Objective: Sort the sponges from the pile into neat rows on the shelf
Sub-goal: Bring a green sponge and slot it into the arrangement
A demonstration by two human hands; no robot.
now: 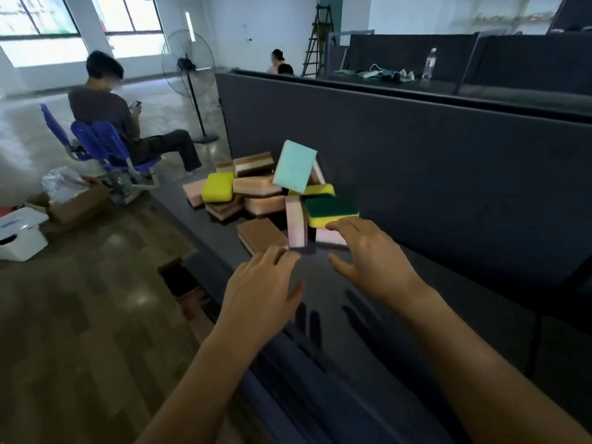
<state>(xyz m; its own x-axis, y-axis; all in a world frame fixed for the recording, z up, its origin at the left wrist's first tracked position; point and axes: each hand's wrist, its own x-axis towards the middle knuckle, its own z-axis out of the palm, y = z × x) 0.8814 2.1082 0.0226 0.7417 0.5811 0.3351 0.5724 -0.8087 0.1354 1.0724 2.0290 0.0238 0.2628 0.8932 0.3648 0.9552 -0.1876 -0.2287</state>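
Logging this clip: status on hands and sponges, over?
Hands open, empty: left hand, right hand at near edge of sponge pile. Unsorted on shelf. Nothing blocking.

A loose pile of sponges (256,197) lies on the dark grey shelf (320,283), between its front edge and its back wall. Most are pink and brown layered blocks, lying flat or askew. A light blue sponge (294,171) stands tilted on top, near the back wall. A yellow sponge (217,186) sits towards the front edge. A green-topped yellow sponge (331,209) rests slanted beside a pink sponge (296,224) standing on its edge, with a brown-topped sponge (261,233) flat beside that.
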